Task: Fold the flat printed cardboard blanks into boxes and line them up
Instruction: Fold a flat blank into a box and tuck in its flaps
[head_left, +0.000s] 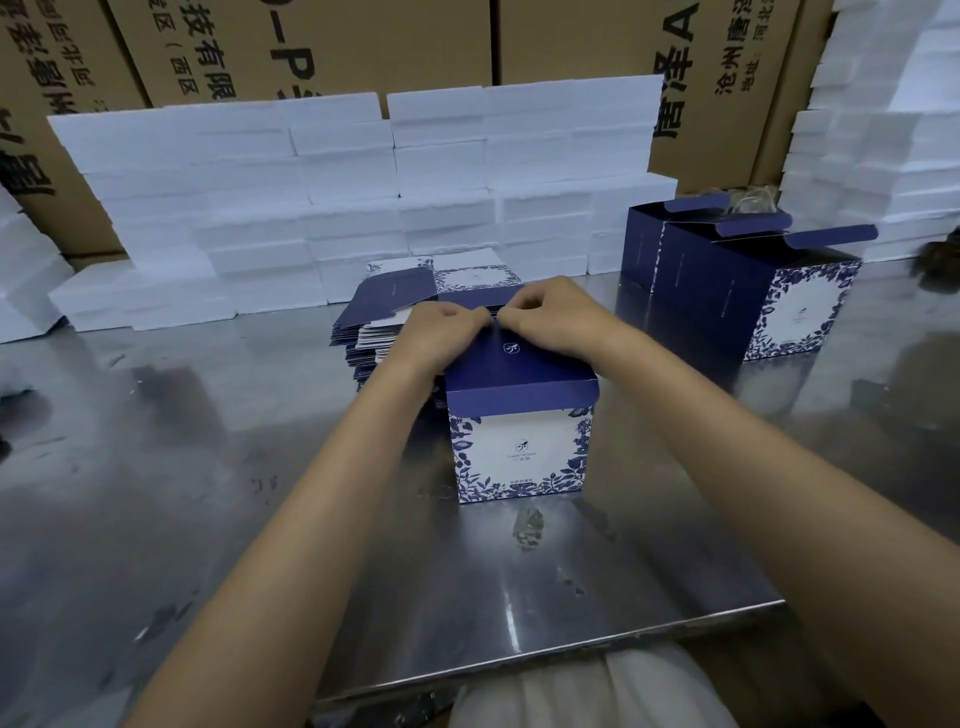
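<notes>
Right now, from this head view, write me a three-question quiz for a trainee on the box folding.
1. True or false: both the left hand and the right hand are working at the far top edge of the box being folded.
2. Where does the stack of flat blanks lie relative to that box?
A. nearer the person, to the right
B. behind it, to the left
C. on top of it
3. Fill in: the finished boxes at the right of the metal table stand with their top flaps ____.

Key: 1 true; 2 B; 3 open
</notes>
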